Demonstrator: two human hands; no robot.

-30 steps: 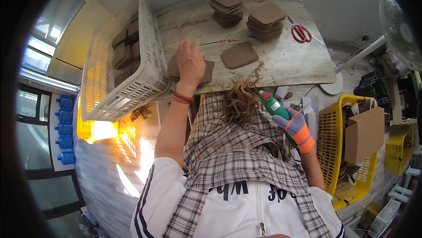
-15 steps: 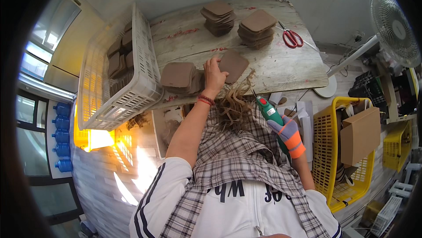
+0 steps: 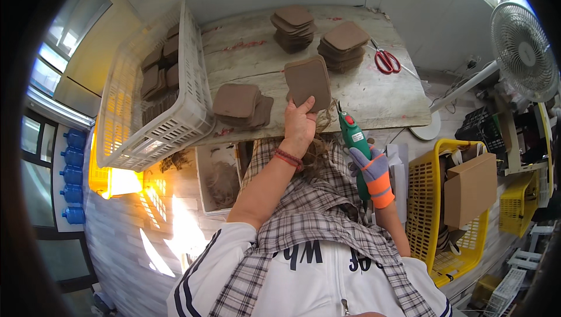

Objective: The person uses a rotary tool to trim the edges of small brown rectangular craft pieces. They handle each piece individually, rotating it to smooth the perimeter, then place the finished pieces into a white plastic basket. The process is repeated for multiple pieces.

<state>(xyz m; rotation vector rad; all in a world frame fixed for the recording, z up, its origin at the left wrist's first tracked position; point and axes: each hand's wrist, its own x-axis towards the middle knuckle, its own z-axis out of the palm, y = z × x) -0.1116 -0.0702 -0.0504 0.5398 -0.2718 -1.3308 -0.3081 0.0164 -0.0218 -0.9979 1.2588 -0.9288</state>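
My bare left hand (image 3: 300,123) pinches a brown flat rounded-corner pad (image 3: 308,83) by its near edge, thumb on top. The pad is tilted up in front of the table's near edge. In a grey and orange work glove, my right hand (image 3: 369,168) grips a green handheld power tool (image 3: 354,135) with a red button. Its thin metal tip points up and away, just right of the pad and apart from it. Left of my left hand lies a stack of similar pads (image 3: 236,102). Curly brown trimmings (image 3: 318,152) lie in my lap, partly hidden by my hand.
Two more pad stacks, one at the back (image 3: 293,27) and one right of it (image 3: 345,41), stand near red-handled scissors (image 3: 386,62). A white crate (image 3: 190,95) holding pads stands left. To the right are a yellow basket (image 3: 423,200) and a white fan (image 3: 522,42).
My left hand has lifted the pad off the table, turning it more upright. My right hand and the tool have shifted slightly left, closer to the pad.
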